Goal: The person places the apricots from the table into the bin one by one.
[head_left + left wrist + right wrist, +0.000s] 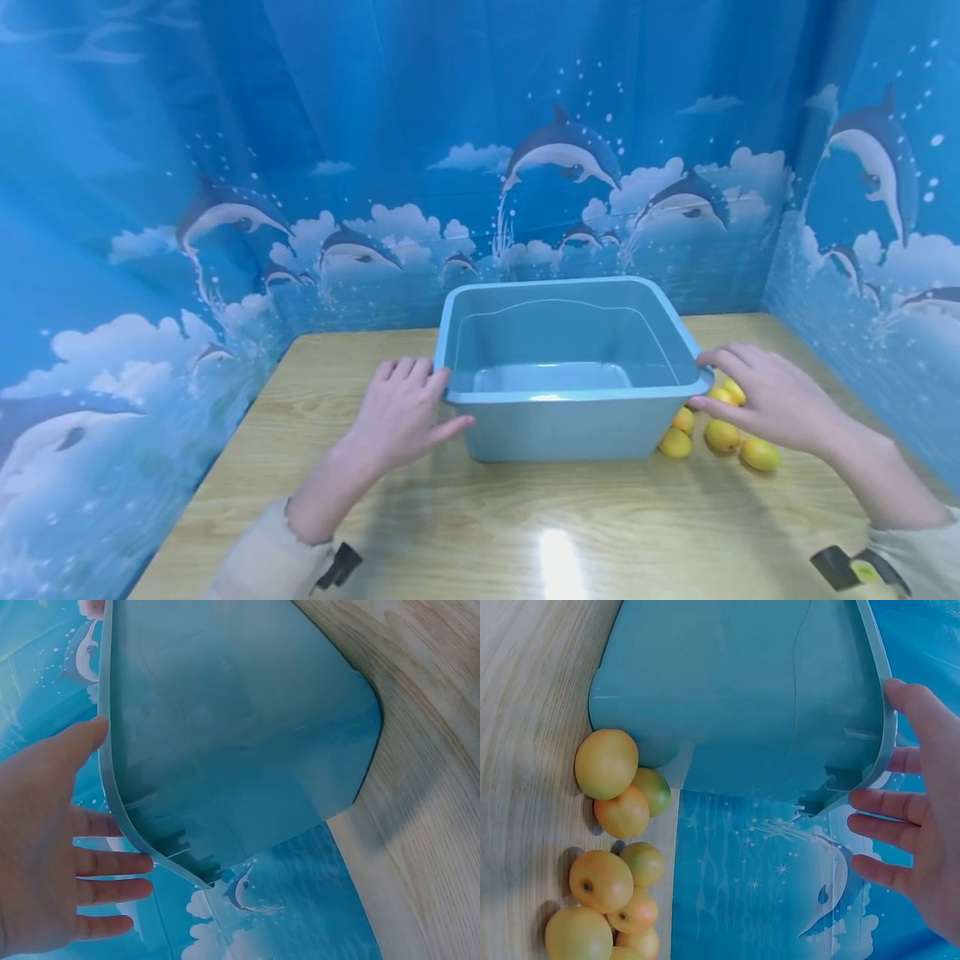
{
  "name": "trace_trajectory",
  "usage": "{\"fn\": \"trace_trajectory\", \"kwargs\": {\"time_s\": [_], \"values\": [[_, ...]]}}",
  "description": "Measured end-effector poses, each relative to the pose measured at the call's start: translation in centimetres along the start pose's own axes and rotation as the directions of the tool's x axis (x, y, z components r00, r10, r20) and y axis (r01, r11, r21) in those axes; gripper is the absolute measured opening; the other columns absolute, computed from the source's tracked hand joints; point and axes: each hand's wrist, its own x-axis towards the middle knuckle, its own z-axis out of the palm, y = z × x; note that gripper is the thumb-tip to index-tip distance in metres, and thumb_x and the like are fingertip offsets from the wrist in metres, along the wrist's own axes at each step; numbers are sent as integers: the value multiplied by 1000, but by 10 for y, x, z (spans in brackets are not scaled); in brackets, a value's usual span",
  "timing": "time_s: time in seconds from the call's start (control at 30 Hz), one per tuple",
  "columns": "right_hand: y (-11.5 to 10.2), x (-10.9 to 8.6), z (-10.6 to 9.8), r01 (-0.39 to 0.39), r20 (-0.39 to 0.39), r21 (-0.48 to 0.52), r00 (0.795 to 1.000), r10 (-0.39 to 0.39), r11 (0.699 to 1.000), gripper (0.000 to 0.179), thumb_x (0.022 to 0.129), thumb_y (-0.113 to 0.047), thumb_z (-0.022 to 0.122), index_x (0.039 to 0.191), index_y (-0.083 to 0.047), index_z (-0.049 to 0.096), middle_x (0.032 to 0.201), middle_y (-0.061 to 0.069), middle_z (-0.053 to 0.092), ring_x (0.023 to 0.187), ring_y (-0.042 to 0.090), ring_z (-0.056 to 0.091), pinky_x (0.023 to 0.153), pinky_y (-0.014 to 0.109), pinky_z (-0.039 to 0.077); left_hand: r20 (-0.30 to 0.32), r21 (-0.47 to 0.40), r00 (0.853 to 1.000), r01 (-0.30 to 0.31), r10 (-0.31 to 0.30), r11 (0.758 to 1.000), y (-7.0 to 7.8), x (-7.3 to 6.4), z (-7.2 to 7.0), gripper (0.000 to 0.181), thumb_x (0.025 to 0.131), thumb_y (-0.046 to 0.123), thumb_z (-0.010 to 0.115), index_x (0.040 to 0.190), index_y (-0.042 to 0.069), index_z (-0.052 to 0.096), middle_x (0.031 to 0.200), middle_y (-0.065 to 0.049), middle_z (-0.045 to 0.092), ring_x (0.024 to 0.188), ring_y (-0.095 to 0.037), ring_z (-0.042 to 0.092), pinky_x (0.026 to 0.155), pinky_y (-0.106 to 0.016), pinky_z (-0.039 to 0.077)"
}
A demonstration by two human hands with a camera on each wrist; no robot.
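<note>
A light blue plastic basin (562,429) stands on the wooden table, its inside bare as far as the head view shows. At its left front corner, my left hand (401,412) touches the rim, and the left wrist view shows the thumb at the rim with the other fingers extended. My right hand (776,400) is at the opposite front corner, thumb and fingers against the rim (889,735) and not curled round it. Several yellow-orange fruits (600,881) lie on the table just right of the basin, partly below my right hand.
The wooden table (495,533) reaches back to a blue curtain (420,108) printed with dolphins and clouds, which also hangs at both sides. Black straps (339,567) sit at my sleeve cuffs.
</note>
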Motion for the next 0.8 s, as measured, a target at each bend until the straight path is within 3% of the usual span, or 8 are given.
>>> {"fn": "trace_trajectory", "kwargs": {"time_s": [0.17,0.33,0.43,0.57,0.67,0.8], "values": [[2,-2,-3,-55,37,20,998,55,998,51,80,-37,70,117,-5,56,111,17,59,100,37,54,76,57,44,35,9,999,-27,27,1000,-3,-1,2,66,82,68,48,111,9,57,100,-12,58,97,-30,53,88,-47,43],[6,-7,-6,-103,66,32,993,101,994,55,84,-38,67,123,-4,53,118,20,56,105,40,51,78,61,42,-6,4,995,-95,95,996,-8,-2,5,67,81,67,50,113,9,57,109,-13,57,105,-31,51,93,-48,40],[9,-10,-6,-128,82,38,989,125,991,56,85,-39,66,126,-5,51,121,20,54,107,41,49,78,62,41,3,-33,990,-139,139,990,-8,-2,4,71,83,67,47,123,8,54,123,-16,53,116,-32,46,99,-50,36],[12,-13,-5,-142,93,47,986,137,989,56,85,-38,65,128,-5,50,123,20,53,108,42,48,78,63,40,112,-152,977,-161,179,975,-4,-2,0,82,86,69,37,142,10,37,145,-17,33,133,-34,29,108,-53,23],[14,-14,-3,-155,112,53,983,149,986,58,86,-39,64,130,-5,48,124,21,52,109,42,47,78,64,40,197,-239,960,-150,199,959,-2,-2,-3,85,86,71,33,148,14,25,152,-14,19,138,-32,17,111,-51,13],[19,-14,1,-165,131,56,979,157,985,60,86,-40,64,130,-4,48,124,23,51,109,44,47,80,65,39,241,-292,947,-138,213,946,-1,-3,-4,85,86,69,36,150,17,17,154,-10,10,140,-28,7,112,-48,6]]}}
